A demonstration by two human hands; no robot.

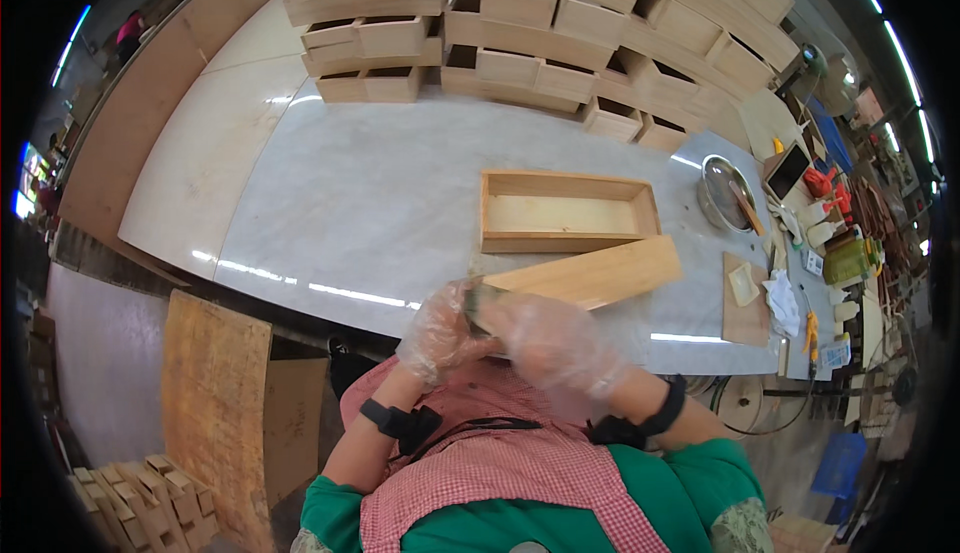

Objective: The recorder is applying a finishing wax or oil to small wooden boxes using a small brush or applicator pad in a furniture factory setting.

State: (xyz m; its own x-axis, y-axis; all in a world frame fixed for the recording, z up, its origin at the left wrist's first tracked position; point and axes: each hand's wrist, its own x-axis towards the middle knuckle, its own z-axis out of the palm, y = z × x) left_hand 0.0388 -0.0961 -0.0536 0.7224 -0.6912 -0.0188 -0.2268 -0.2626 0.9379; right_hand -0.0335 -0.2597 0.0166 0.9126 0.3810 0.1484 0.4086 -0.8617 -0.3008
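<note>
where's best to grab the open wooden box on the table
Probably by the left end wall of the open wooden box, coming from the left and above, thumb inside and fingers outside. The box lies open side up, so that thin, short wall should suit a pinch, while the loose board slants across the front right corner.

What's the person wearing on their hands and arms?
The left hand and right hand each have a crinkly, see-through plastic glove. A black band goes around each forearm. The sleeves are green, with a pale, patterned part on each.
</note>
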